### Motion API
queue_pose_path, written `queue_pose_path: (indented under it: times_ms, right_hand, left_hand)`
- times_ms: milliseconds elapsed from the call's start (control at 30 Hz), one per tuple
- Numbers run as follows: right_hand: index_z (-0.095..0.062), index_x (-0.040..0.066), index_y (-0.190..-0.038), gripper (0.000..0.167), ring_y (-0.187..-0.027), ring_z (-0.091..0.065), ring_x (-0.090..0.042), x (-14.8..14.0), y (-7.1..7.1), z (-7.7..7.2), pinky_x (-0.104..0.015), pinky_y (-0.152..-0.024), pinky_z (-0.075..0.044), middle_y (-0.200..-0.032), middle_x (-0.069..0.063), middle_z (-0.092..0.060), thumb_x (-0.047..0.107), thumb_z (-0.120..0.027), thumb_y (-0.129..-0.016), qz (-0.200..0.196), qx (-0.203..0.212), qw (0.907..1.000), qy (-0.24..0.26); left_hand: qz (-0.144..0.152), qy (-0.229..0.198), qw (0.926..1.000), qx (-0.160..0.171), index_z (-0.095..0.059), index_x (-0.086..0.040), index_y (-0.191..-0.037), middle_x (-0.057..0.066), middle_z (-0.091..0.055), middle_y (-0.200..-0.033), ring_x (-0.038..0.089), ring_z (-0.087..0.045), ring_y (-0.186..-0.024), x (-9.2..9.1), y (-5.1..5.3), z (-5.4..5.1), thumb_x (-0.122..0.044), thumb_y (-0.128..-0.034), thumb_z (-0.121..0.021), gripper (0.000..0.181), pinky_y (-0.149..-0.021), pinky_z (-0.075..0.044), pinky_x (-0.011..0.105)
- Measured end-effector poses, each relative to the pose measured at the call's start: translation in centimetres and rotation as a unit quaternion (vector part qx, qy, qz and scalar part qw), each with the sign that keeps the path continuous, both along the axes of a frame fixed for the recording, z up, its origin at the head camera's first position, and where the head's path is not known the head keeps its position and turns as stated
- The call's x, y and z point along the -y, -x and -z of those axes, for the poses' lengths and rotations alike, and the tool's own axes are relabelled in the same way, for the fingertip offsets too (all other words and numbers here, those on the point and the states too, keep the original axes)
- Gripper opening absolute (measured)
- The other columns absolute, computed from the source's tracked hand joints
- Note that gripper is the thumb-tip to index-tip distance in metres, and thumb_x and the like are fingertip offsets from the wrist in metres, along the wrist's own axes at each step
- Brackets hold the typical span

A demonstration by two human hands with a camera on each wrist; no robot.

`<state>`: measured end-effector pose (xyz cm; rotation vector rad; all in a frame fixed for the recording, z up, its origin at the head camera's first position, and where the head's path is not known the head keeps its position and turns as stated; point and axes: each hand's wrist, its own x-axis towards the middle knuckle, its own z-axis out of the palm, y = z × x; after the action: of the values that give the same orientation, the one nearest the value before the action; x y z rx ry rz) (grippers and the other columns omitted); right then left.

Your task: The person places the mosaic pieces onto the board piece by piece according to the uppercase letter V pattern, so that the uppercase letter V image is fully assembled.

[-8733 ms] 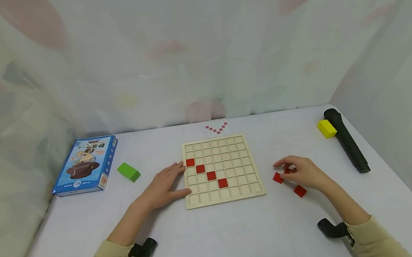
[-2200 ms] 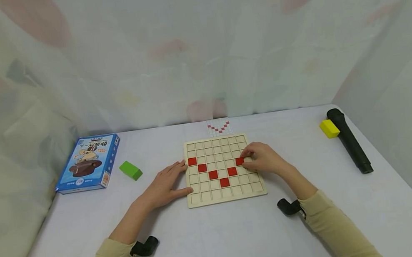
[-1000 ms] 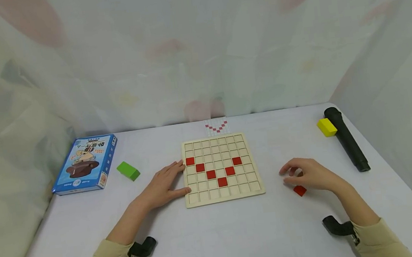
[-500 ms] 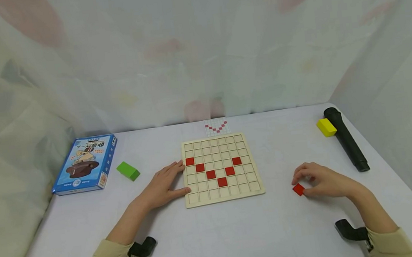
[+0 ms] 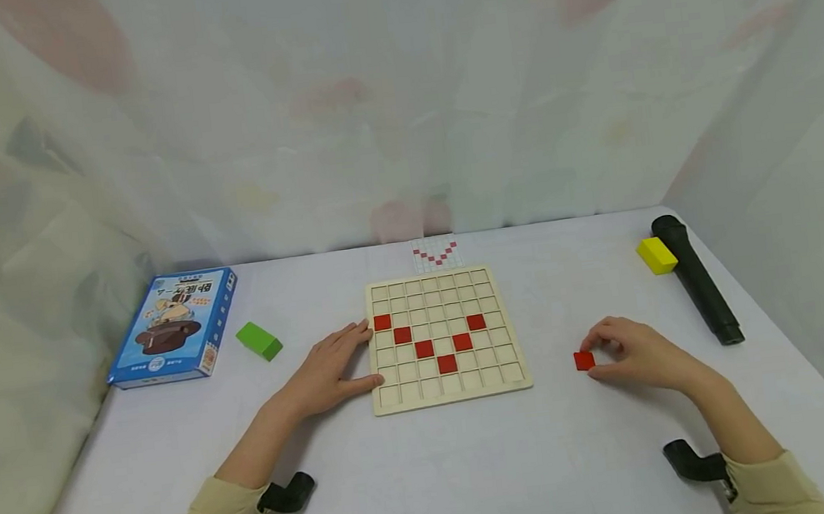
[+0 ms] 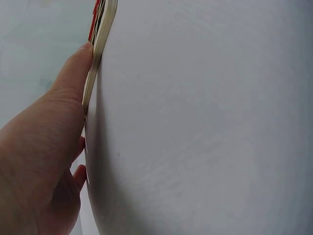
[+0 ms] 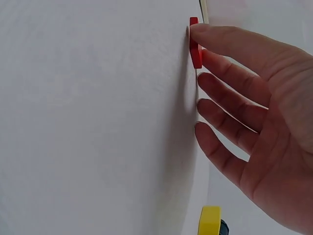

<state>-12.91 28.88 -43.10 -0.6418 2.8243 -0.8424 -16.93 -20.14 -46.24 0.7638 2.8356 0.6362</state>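
Note:
My right hand (image 5: pixel 637 355) pinches a flat red square tile (image 5: pixel 585 361) between thumb and fingertips, to the right of the wooden grid board (image 5: pixel 452 388). In the right wrist view the tile (image 7: pixel 195 46) is seen edge-on, just off the white cloth. Several red tiles (image 5: pixel 447 364) sit in the board's cells in a V, its left arm longer than its right. My left hand (image 5: pixel 326 375) rests at the board's left edge, fingers and thumb extended and touching it. The left wrist view shows the thumb (image 6: pixel 73 73) against the board's rim (image 6: pixel 100 46).
Behind the board lies a small card (image 5: pixel 437 254) printed with a red V on a grid. A green block (image 5: pixel 259 341) and a blue box (image 5: pixel 173 327) are at the left. At the right, a yellow block (image 5: pixel 656 255) touches a black microphone (image 5: pixel 700 285).
One after another, red tiles have gone from the table into the board's right side. In the last half second my right hand has picked up the tile and moved it slightly left and away.

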Motion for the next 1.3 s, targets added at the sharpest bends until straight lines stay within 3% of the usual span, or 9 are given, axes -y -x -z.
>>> queue_pose_path:
  times_ms: [467,1133,1300]
  right_hand:
    - [-0.069,0.016,-0.099,0.022,-0.095,-0.058,-0.017,0.8,1.0,0.0,-0.045,-0.087,-0.054,-0.1,0.007,-0.064,0.013,-0.081,-0.08,-0.015,-0.006,0.9998,0.014]
    - [-0.07,0.011,-0.104,0.026,-0.098,-0.058,-0.022,5.8,5.5,0.0,-0.044,-0.086,-0.053,-0.104,0.001,-0.066,0.014,-0.081,-0.081,-0.044,-0.016,0.9974,0.055]
    - [-0.07,0.011,-0.105,0.025,-0.097,-0.057,-0.022,6.9,6.6,0.1,-0.044,-0.087,-0.052,-0.103,0.001,-0.066,0.016,-0.08,-0.082,-0.034,-0.01,0.9979,0.054]
  left_hand:
    - [-0.002,-0.005,0.9999,-0.01,-0.039,-0.01,-0.149,0.008,-0.03,-0.157,0.032,-0.025,-0.144,-0.1,-0.1,-0.1,-0.064,-0.0852,-0.062,0.087,-0.112,-0.024,0.058]
    - [-0.003,0.002,1.0,-0.002,-0.038,-0.012,-0.15,0.005,-0.029,-0.158,0.029,-0.023,-0.145,0.0,0.0,0.1,-0.065,-0.086,-0.061,0.086,-0.113,-0.023,0.054]
    - [-0.002,0.005,1.0,-0.004,-0.038,-0.011,-0.15,0.005,-0.028,-0.158,0.029,-0.023,-0.145,0.0,0.0,0.0,-0.065,-0.0859,-0.06,0.086,-0.114,-0.023,0.053]
